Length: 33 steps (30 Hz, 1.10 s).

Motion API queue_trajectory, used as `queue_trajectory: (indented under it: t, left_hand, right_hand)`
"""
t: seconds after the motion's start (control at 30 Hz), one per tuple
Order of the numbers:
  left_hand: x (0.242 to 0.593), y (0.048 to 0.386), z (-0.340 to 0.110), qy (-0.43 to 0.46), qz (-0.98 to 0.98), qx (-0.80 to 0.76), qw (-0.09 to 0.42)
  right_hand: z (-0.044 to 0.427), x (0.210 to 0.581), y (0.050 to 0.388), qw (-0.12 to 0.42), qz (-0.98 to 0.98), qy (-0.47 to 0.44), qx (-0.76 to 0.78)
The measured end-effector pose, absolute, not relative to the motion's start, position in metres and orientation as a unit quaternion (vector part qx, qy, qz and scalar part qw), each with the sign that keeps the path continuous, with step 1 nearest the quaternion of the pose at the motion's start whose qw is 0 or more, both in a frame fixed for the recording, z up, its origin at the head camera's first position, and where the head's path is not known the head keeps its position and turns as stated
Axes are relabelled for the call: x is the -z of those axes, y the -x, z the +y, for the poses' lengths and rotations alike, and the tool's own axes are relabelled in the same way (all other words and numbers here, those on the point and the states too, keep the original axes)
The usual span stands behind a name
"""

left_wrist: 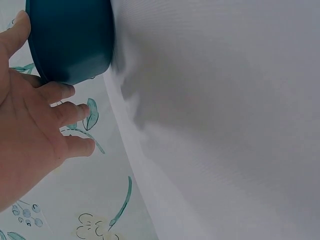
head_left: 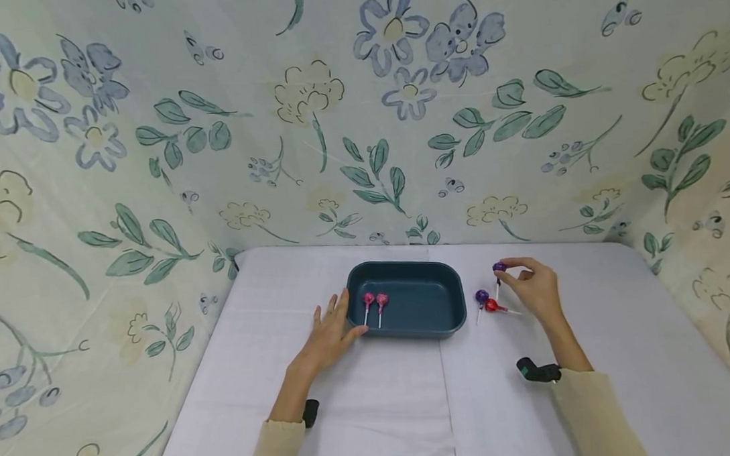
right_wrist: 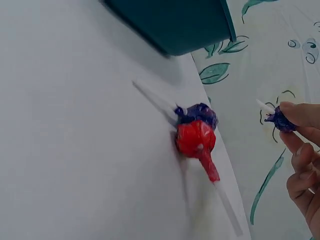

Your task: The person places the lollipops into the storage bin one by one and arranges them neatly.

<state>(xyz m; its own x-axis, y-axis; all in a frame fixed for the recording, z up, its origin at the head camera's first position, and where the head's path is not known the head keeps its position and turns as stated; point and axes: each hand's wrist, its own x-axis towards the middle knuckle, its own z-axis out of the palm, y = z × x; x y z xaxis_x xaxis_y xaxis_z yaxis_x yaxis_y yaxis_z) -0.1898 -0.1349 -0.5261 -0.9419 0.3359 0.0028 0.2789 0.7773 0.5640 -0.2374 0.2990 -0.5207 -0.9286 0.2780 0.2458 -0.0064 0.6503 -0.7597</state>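
Between thumb and fingertips, the right hand (head_left: 533, 289) (right_wrist: 305, 150) pinches a purple lollipop (head_left: 498, 267) (right_wrist: 281, 119) by its wrapped head, the white stick pointing down in the head view. Just left of that hand, another purple lollipop (head_left: 481, 296) (right_wrist: 200, 115) and a red lollipop (head_left: 492, 305) (right_wrist: 196, 139) lie on the white cloth, their heads close together. The left hand (head_left: 329, 333) (left_wrist: 35, 115), fingers spread, rests against the left end of a dark teal tray (head_left: 417, 332) (left_wrist: 72, 40). Inside the tray, two pink lollipops (head_left: 369, 299) (head_left: 382, 300) lie side by side at the left.
A white cloth (head_left: 377, 402) covers the table. Behind it and at both sides hangs a floral curtain (head_left: 248, 158). Each wrist wears a dark band with a camera (head_left: 538, 371). The lollipops outside the tray lie to its right.
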Motion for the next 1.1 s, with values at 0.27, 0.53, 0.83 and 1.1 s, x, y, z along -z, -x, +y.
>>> queue_trajectory:
  t: [0.27, 0.53, 0.83, 1.1]
  left_hand:
    - [0.525, 0.190, -0.136, -0.166, 0.941, -0.290, 0.053]
    - [0.526, 0.190, -0.136, -0.170, 0.940, -0.292, 0.049]
    - [0.525, 0.191, -0.136, -0.169, 0.940, -0.292, 0.048]
    - [0.526, 0.189, -0.136, -0.163, 0.942, -0.290, 0.053]
  right_hand:
    - [0.262, 0.510, 0.244, 0.157, -0.883, 0.023, -0.441]
    - [0.213, 0.498, 0.251, 0.135, -0.864, -0.062, -0.481]
    - [0.160, 0.499, 0.256, 0.073, -0.870, -0.101, -0.477]
    - [0.131, 0.511, 0.261, 0.034, -0.905, -0.084, -0.416]
